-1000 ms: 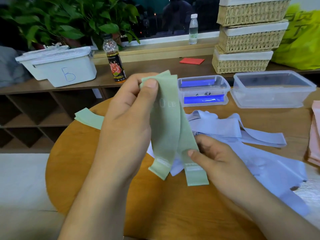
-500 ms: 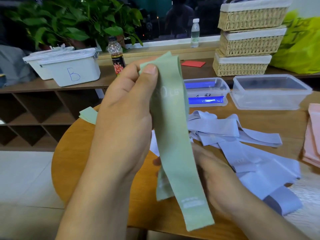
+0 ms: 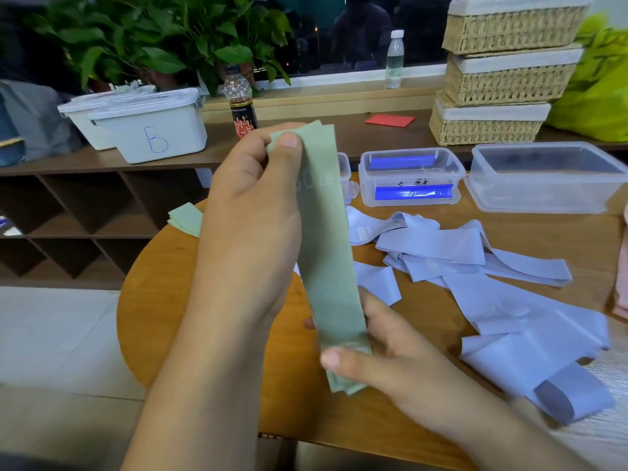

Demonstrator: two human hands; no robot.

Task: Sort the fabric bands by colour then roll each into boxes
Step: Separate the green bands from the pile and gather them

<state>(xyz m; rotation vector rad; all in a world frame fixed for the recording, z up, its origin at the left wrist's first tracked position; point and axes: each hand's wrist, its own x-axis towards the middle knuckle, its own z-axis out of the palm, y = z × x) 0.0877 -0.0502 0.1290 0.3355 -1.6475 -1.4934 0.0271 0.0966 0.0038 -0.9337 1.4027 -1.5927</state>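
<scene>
Head view: green band held up above the bench, stretched flat and nearly upright, lower end leaning a little to the right. Top end pinched by the left hand, thumb in front, fingers curled behind. Lower end pinched by the right hand, thumb laid across the front, a short tail of band hanging below the grip. Both hands closed on this one band, left high, right low and nearer the body. Behind the left hand, a small stack of green bands flat at the bench edge. To the right of the held band, a loose heap of lilac bands spread over the bench, its near edge close to the right hand. At the far right edge, a sliver of pink bands. Beyond the heap, a clear box with something blue inside, and just beside it a larger clear box. On the shelf behind, a white bin marked B, a bottle and three stacked wicker baskets.
</scene>
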